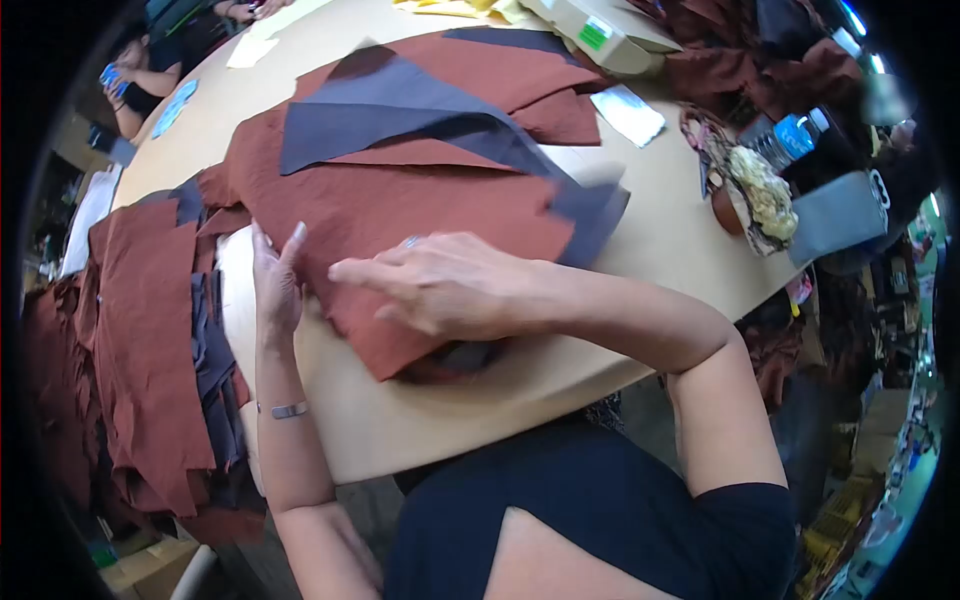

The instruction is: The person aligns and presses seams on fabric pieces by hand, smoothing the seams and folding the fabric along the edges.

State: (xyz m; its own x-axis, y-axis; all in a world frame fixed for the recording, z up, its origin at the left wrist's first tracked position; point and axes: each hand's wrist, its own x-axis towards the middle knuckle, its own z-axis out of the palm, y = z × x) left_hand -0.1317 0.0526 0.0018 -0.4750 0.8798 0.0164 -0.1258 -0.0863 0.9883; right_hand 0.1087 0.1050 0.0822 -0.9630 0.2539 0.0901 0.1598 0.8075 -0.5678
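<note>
Nearest the camera, the bench [390, 435] presents a bare strip along its near edge. Just beyond lies the rust-brown cloth [370, 215], its near corner pointing toward the person, with dark material showing beneath it. The left hand [275, 280] stands upright at the cloth's left margin, thumb spread apart from the fingers; no firm grip is evident. A metal band [290, 410] sits on that forearm. The right hand [440, 285] is over the near part of the cloth, fingers bent and index extended toward the left hand. Blur prevents a finding on whether it pinches the fabric or merely rests there.

Handling judgement: this cloth appears limp and liable to crease. Sound practice is to steady the left margin with a light touch, smooth with flat fingers rather than tugging, and align the near corner without dragging the layers below.

To the left, a cloth heap [150, 350] in rust-brown and grey drapes low, apart from the right hand. Farther across, dark grey cloth [390, 130] lies askew over the rust-brown layers; square edges would make separation easier. At the right are a grey container [835, 225] and a bottle [790, 140]. At the far side are a box [600, 38] and, to the left, another person [155, 82] holding a blue item.
</note>
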